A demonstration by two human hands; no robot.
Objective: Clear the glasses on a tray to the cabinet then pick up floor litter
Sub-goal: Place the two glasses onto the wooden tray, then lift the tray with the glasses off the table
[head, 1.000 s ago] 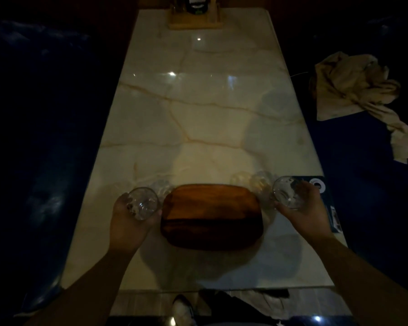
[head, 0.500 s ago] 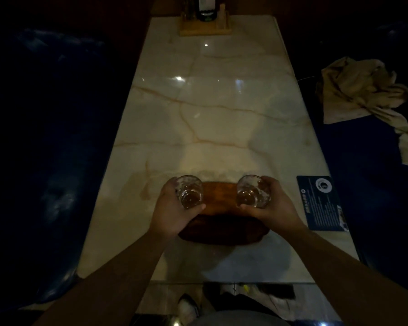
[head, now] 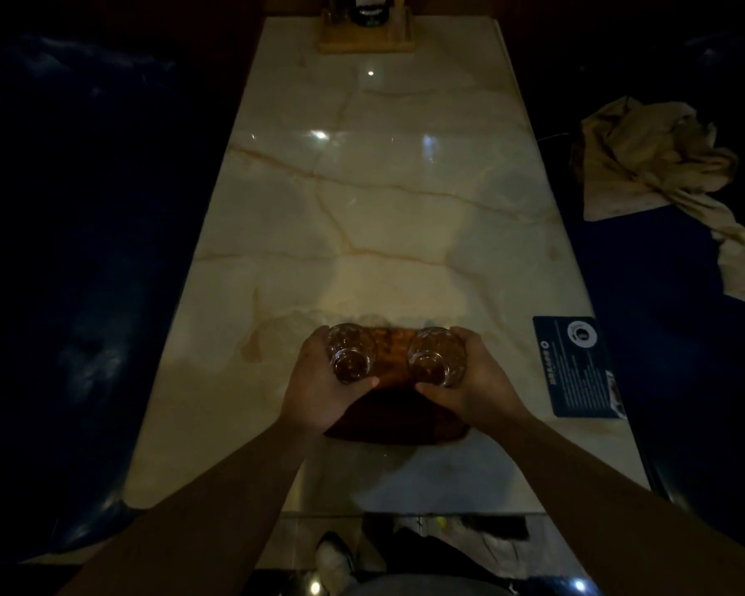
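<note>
A brown wooden tray (head: 394,412) lies on the marble table (head: 383,208) near its front edge. My left hand (head: 319,393) grips a clear glass (head: 349,352) over the tray's left part. My right hand (head: 476,389) grips a second clear glass (head: 435,357) over the tray's right part. Both glasses are tilted with their bases toward me. I cannot tell whether they touch the tray. My hands cover much of the tray.
A blue printed card (head: 577,365) lies on the table right of the tray. A wooden holder with a dark bottle (head: 366,32) stands at the far end. Dark blue benches flank the table; a crumpled beige cloth (head: 654,165) lies on the right one. Some litter (head: 439,520) shows on the floor below.
Both hands have brought their glasses inward from beside the tray's ends to above the tray, now close together.
</note>
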